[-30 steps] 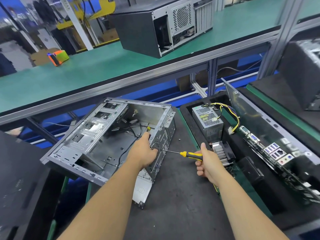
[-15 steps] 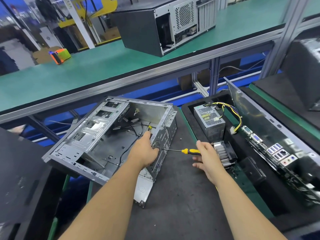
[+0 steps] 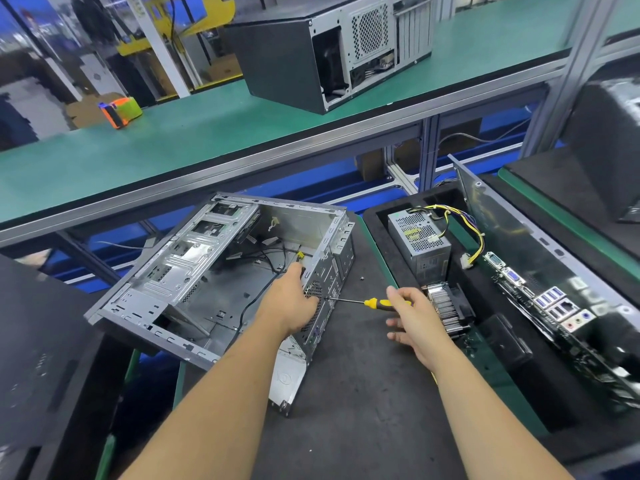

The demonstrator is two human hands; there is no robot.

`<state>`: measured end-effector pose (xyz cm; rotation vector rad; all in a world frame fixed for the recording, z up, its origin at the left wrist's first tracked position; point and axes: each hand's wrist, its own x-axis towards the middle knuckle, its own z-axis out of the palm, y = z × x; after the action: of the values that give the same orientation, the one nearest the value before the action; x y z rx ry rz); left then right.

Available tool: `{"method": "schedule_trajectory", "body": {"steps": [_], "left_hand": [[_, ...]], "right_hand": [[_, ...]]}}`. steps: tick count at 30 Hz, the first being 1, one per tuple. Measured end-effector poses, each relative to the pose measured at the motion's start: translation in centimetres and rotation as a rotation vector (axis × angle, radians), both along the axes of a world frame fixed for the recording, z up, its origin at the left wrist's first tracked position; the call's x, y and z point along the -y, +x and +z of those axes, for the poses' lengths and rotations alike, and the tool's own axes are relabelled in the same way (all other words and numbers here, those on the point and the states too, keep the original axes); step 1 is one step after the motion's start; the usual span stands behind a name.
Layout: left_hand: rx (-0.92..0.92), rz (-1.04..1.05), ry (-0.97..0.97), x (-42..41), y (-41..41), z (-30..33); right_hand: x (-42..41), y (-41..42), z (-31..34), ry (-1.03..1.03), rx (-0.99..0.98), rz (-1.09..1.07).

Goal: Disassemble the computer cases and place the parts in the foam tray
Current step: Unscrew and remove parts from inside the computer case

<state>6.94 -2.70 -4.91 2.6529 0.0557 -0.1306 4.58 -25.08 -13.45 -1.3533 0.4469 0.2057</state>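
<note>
An open grey computer case (image 3: 194,271) lies on its side on the dark mat, with loose black cables inside. My left hand (image 3: 294,301) grips the top edge of its rear panel beside the fan grille. My right hand (image 3: 414,318) pinches the end of a yellow and black screwdriver (image 3: 375,303) between thumb and forefinger, the other fingers spread loosely below. The blade tip touches the rear panel. The black foam tray (image 3: 377,216) to the right holds a power supply (image 3: 417,244), a finned heatsink (image 3: 446,308) and a motherboard (image 3: 554,306).
A small screw (image 3: 362,279) lies on the mat between case and tray. A metal side panel (image 3: 498,216) leans in the tray. Another computer case (image 3: 329,53) and an orange and green object (image 3: 121,110) sit on the green shelf behind. Black cases stand at both sides.
My right hand has gone from a full fist round the screwdriver handle to a fingertip pinch with the other fingers spread. My left hand stays on the rear panel.
</note>
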Motion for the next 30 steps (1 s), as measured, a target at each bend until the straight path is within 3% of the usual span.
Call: {"method": "schedule_trajectory", "body": {"steps": [2,6,12,16,19,21,25,30], "left_hand": [[-0.001,-0.003,-0.001,0.0,0.0,0.0],[0.001,0.006,-0.008,0.0,0.0,-0.1],[0.003,0.006,-0.010,0.0,-0.1,-0.1],[0.006,0.007,-0.012,0.1,-0.1,0.0],[0.005,0.010,-0.009,0.1,-0.1,0.0],[0.001,0.010,-0.009,0.1,-0.1,0.0],[-0.003,0.009,-0.005,0.1,-0.1,0.0],[-0.011,0.010,0.003,0.2,-0.1,0.1]], "right_hand": [[0.0,0.1,-0.1,-0.104,-0.055,0.016],[0.3,0.0,-0.8,-0.108,0.051,-0.006],[0.3,-0.2,-0.6,0.094,0.093,0.013],[0.4,0.3,-0.4,-0.154,-0.033,0.057],[0.6,0.3,-0.9,-0.206,0.077,0.061],[0.7,0.1,-1.0,-0.170,0.121,0.046],[0.7,-0.1,-0.8,0.097,0.108,0.033],[0.4,-0.1,-0.3,-0.156,-0.046,0.105]]}}
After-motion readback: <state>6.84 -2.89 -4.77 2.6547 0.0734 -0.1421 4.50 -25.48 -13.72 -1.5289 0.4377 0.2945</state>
